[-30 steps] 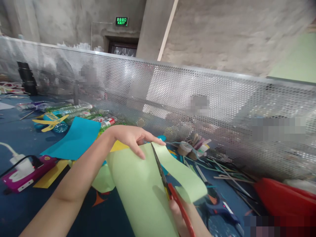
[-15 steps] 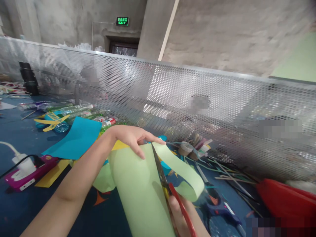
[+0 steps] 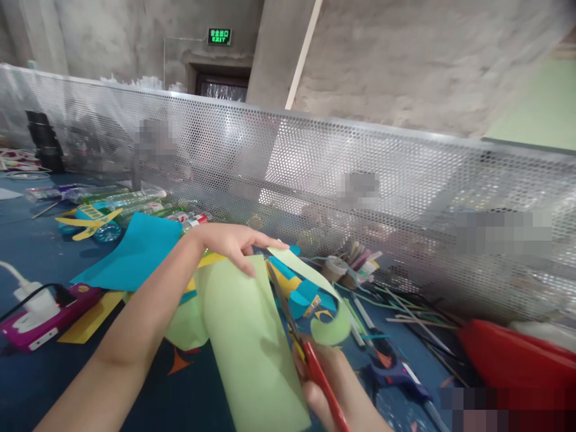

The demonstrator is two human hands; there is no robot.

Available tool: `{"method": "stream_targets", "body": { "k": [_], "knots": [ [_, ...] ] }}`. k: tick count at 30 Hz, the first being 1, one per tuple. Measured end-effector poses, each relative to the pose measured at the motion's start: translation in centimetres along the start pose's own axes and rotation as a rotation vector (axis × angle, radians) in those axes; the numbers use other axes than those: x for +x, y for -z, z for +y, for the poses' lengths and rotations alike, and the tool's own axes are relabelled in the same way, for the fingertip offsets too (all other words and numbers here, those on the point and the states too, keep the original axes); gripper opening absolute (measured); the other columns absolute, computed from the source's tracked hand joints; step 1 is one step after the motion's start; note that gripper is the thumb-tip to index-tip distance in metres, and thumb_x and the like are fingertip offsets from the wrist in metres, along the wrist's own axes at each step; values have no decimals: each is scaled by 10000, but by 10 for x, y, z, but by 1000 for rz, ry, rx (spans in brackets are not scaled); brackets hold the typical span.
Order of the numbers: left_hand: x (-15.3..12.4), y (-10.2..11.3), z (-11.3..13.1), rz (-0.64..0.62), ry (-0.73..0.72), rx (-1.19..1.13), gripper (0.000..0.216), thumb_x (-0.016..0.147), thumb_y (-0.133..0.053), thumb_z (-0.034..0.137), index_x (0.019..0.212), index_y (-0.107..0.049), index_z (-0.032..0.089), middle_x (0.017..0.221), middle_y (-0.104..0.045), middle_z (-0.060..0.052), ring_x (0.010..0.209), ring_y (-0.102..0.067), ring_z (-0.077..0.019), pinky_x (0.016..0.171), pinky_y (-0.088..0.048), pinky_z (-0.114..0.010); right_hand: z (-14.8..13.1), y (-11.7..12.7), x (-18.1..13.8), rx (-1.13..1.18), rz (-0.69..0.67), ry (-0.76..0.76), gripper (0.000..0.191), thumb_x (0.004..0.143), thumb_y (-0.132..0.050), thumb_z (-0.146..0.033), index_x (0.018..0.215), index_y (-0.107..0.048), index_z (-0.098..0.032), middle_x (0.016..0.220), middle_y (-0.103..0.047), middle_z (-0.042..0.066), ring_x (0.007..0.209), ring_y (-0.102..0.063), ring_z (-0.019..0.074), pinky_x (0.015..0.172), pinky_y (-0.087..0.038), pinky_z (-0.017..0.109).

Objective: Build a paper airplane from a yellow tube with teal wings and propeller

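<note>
My left hand (image 3: 231, 243) pinches the top edge of a light green paper sheet (image 3: 249, 336), thumb on the near face and other fingers behind. A narrow light green paper strip (image 3: 310, 273) begins under its index fingertip and curls down to the right, with a gap between strip and sheet. In my right hand (image 3: 330, 372), red-handled scissors (image 3: 319, 372) are gripped, their dark blades pointing up along the sheet's right edge. The fingers inside the handles are partly hidden. Blue and yellow paper pieces (image 3: 306, 297) lie on the table behind the blades.
A blue paper sheet (image 3: 135, 249), plastic bottles (image 3: 135, 198) and a magenta power strip (image 3: 54, 318) are on the left. To the right are a blue glue gun (image 3: 396, 375), thin sticks (image 3: 418, 324) and a red bag (image 3: 508, 354). A perforated metal screen (image 3: 297, 162) stands behind.
The strip now hangs apart from the sheet, with a gap where the blades meet the top edge. Its curl has dropped and narrowed. The view has shifted slightly.
</note>
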State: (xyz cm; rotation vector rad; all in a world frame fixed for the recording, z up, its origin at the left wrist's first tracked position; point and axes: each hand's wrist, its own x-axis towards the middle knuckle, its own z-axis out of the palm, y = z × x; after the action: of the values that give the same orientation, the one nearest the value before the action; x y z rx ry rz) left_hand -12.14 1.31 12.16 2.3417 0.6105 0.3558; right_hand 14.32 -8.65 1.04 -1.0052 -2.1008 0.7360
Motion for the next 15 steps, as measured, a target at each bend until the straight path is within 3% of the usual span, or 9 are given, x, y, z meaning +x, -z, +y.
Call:
{"method": "stream_targets", "body": {
  "k": [2,5,9,12,15],
  "knots": [
    [-8,6,-3,70,66,119,743,729,-650,292,1408,-347,289,1454,-370,-55,944,-607,-196,746,-469,-234,-6,4,0,17,-26,22,697,613,-355,-880,600,-486,-195,528,-483,-1,477,-444,134,448,-422,241],
    [-25,17,-11,165,356,354,671,737,-579,279,1381,-393,321,1411,-439,-36,1070,-554,-242,825,-442,-264,-8,20,5,10,60,15,666,666,-304,-859,577,-423,-209,493,-446,-17,457,-421,125,462,-411,245],
    [-42,29,-25,294,701,570,656,677,-536,205,1328,-484,265,1391,-460,-62,1180,-484,-288,871,-424,-299,16,54,23,-409,270,-279,502,821,-344,-651,634,-507,-215,531,-550,18,511,-529,179,480,-398,259],
    [-46,33,-33,385,886,635,619,628,-565,180,1241,-578,266,1250,-583,-98,1086,-556,-330,782,-457,-330,48,74,34,-815,174,-559,440,865,-373,-508,595,-549,-208,627,-658,94,620,-615,235,548,-414,290],
    [-45,35,-37,425,972,692,549,606,-604,191,1147,-642,279,1080,-663,-113,1012,-591,-352,732,-458,-350,77,78,37,-926,89,-694,390,878,-411,-411,651,-621,-173,690,-686,145,674,-660,273,571,-425,313]
  ]
}}
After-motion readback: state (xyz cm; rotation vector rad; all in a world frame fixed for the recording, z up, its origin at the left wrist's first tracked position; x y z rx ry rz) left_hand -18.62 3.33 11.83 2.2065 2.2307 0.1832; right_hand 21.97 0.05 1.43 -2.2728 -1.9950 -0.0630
